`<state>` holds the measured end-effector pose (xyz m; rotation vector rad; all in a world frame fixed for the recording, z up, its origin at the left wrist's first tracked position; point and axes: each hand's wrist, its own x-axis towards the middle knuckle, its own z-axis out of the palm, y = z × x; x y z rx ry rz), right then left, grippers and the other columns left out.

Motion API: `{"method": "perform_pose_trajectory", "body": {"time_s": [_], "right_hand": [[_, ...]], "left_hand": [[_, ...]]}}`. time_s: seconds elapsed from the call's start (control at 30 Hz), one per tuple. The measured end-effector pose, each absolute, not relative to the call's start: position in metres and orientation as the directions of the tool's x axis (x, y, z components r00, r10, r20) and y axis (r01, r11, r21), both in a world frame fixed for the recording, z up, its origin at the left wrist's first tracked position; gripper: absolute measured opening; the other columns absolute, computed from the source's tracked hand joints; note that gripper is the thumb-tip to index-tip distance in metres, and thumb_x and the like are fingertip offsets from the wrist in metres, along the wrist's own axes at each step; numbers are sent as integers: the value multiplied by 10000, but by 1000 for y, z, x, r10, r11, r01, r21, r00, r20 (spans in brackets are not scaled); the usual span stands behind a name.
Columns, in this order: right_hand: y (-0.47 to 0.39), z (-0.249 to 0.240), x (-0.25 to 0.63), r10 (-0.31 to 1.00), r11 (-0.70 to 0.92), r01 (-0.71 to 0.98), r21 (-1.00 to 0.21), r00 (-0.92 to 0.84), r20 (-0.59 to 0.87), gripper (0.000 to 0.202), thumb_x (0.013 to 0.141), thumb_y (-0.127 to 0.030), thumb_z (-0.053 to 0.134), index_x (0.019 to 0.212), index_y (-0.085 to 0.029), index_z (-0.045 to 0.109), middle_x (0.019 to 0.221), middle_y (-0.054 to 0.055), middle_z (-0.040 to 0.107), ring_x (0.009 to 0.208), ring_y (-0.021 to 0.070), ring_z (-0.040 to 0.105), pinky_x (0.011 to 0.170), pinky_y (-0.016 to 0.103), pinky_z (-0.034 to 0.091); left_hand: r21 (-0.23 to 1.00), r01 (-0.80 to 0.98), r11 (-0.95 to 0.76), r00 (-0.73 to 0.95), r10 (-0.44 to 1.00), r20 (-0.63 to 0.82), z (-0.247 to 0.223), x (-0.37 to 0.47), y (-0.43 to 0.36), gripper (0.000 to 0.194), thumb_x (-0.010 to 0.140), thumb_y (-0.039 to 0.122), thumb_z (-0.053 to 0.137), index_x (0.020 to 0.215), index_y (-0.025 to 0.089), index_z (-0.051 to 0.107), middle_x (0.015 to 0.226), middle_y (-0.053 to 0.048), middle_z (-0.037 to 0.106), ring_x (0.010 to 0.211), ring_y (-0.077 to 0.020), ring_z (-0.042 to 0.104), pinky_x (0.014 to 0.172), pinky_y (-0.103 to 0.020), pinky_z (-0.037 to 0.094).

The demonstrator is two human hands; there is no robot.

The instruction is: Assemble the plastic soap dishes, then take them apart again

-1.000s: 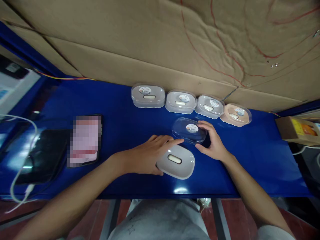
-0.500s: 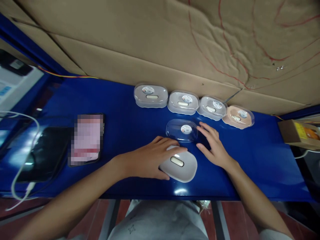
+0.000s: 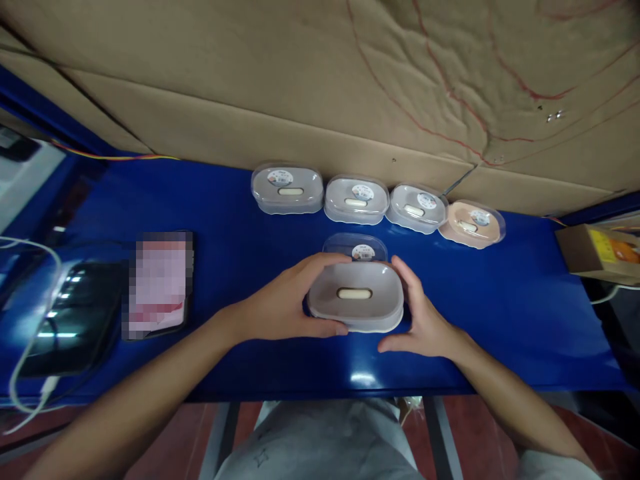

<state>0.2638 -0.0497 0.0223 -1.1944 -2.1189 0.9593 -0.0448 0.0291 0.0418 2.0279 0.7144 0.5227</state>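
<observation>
Between my two hands is an oval grey soap box [image 3: 330,283] with a small cream oval piece in its middle. My left hand [image 3: 295,300] grips its left end, thumb along the near side and fingers at the far side. At its right end is my right hand [image 3: 425,307], thumb spread away from the box and fingertips beside the far right corner; whether they touch is hard to tell. Just behind the box lies a clear plastic lid [image 3: 345,245] with a round white label, its near part hidden.
Along the cardboard wall [image 3: 200,127] stand lidded grey soap boxes [image 3: 287,180] and a peach one [image 3: 460,230] at the right end. A phone [image 3: 160,283] and a black device [image 3: 75,320] with a white cable lie left. A cardboard carton [image 3: 590,253] sits far right.
The grey soap box has turned level and shifted slightly away from me in my left hand. My right hand has come in closer, to its right end. The view has shifted slightly.
</observation>
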Motion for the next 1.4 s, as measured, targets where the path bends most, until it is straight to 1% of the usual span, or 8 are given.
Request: {"method": "perform_pose_trajectory", "body": {"time_s": [0.17,0.3,0.43,0.57,0.8,1.0,1.13,1.4], "right_hand": [[-55,27,253,931,226,308,-924,-349,111,1249,840,-796,770,1747,-382,18,1721,134,418,1575,378,466,1295,599,408],[-54,28,258,938,190,389,-901,-343,50,1251,798,-736,855,1750,-357,138,1761,136,367,1587,411,437,1307,614,383],[-50,34,269,893,249,511,-823,-450,-9,1373,752,-647,938,1768,-339,68,1796,152,310,1604,431,411,1284,611,424],[-50,48,279,848,286,629,-723,-517,-114,1412,774,-642,924,1768,-355,-37,1797,160,309,1578,430,455,1237,607,485],[-60,67,310,779,270,759,-593,-534,-330,1398,795,-686,885,1758,-379,-81,1796,135,331,1559,433,480,1205,627,502],[-71,74,335,796,245,832,-497,-466,-387,1338,773,-709,886,1765,-404,42,1766,106,402,1527,472,491,1183,686,485],[-75,72,328,808,235,835,-498,-452,-377,1298,798,-591,910,1759,-440,50,1745,84,439,1498,443,524,1182,679,497],[-74,64,313,807,241,793,-560,-484,-339,1236,890,-482,864,1761,-417,-10,1828,112,252,1651,421,326,1279,672,414]], "left_hand": [[883,224,-414,713,687,141,36,-35,20,972,781,609,931,1548,284,430,1541,-133,597,1381,-344,637,1165,-485,530],[907,170,-385,686,707,172,30,-32,19,899,806,603,907,1519,286,458,1502,-128,621,1343,-335,659,1106,-461,560],[913,135,-384,664,719,204,29,-36,23,872,836,618,874,1527,285,459,1444,-117,647,1285,-311,683,1072,-429,568],[805,252,-536,708,669,224,32,-40,24,972,803,662,885,1568,280,424,1535,-138,603,1368,-354,635,1146,-479,511],[440,401,-803,759,560,331,31,-39,27,778,888,619,803,1495,206,544,1538,-211,597,1361,-404,602,1178,-589,378],[444,377,-813,827,511,234,27,-33,20,735,884,684,780,1415,196,635,1517,-218,590,1378,-423,561,1222,-636,302],[427,402,-810,837,514,187,19,-29,17,733,943,708,714,1446,182,624,1552,-237,562,1413,-434,527,1207,-651,311],[396,430,-811,834,525,168,21,-29,19,643,1039,653,604,1471,177,605,1640,-259,485,1473,-441,488,1194,-665,314]]}}
